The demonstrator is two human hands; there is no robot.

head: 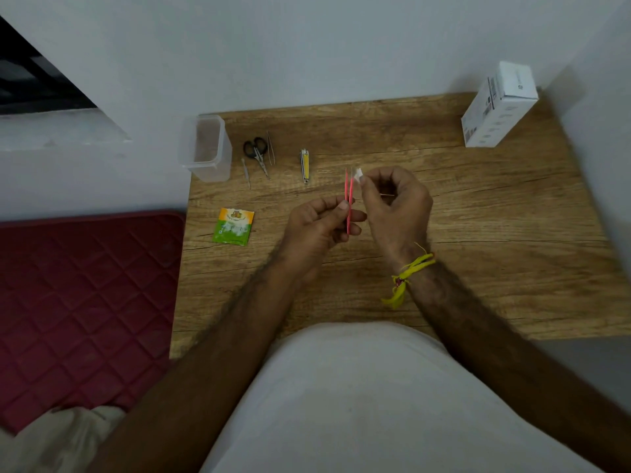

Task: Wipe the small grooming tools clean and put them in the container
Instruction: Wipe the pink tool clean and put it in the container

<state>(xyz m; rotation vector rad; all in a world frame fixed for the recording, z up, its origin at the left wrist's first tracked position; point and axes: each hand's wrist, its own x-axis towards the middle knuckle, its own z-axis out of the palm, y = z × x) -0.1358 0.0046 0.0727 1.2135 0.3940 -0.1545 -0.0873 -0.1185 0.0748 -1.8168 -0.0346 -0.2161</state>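
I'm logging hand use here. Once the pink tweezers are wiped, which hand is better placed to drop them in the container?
Left, probably: the left hand already grips the tweezers and is nearer the container.

Left hand (319, 223) holds pink tweezers (349, 199); right hand (396, 203) pinches white wipe (359, 173) beside them.

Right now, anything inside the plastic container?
The container looks empty: only its see-through walls and floor show. Scissors and nail clipper lie outside on the table.
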